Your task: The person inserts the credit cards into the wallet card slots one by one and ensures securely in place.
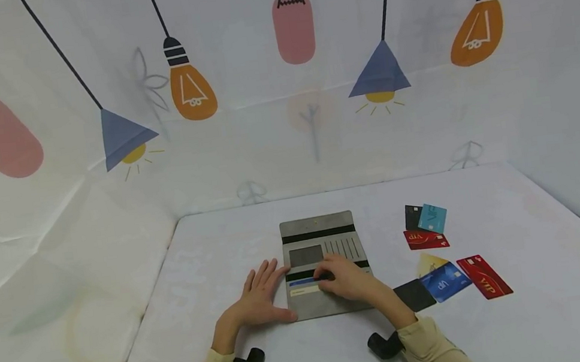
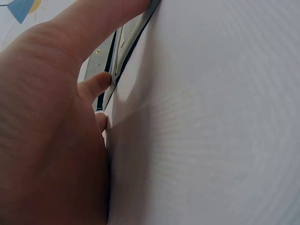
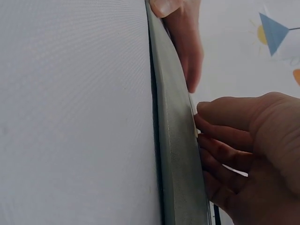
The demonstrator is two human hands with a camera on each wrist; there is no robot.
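Observation:
A grey wallet [image 1: 317,223] lies unfolded on the white table, with black bands, a dark window and card slots. A blue card [image 1: 300,283] and a cream card [image 1: 305,291] show in its lower slots. My left hand [image 1: 261,302] is spread along the wallet's left edge, thumb at the lower corner and fingertips by the upper part. My right hand [image 1: 350,279] reaches over the wallet's lower half. Its curled fingers and thumb [image 3: 225,112] pinch at the cards' right end, partly hiding them.
Right of the wallet lie loose cards: a dark card [image 1: 415,295], a blue VIP card [image 1: 446,281], a yellow card [image 1: 430,261] and a red VIP card [image 1: 484,276]. Farther back are a teal card [image 1: 433,218], a black card [image 1: 412,216] and another red card [image 1: 426,239].

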